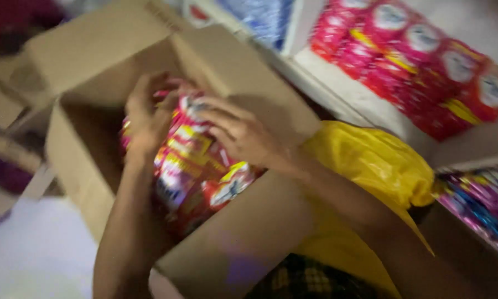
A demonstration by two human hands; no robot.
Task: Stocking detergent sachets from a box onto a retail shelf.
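the person's left hand and right hand are both clamped around a bundle of red and yellow plastic sachet packets, which sits in the middle of the frame, half inside an open brown cardboard box. the left hand's fingers curl over the far top edge of the bundle; the right hand presses down on its near upper side, fingers spread across the glossy wrap. the whole picture is smeared with motion, so i cannot tell how firmly either grip bites.

the box takes up the left and centre of the frame, its flaps standing open toward the upper left. to the right of the box lies a crumpled yellow plastic bag, just beside the right forearm. along the upper right runs a white shelf stacked with red and pink packets, and at the lower right edge there are purple and blue packets on a lower level.

what worries me: the wrap looks slick and the bundle looks floppy, so i'd guess it could sag or slide out between the two hands. it is tight against the box wall, and a corner could snag on the cardboard edge and tear. the yellow bag is close enough to the elbow that it could be dragged along.
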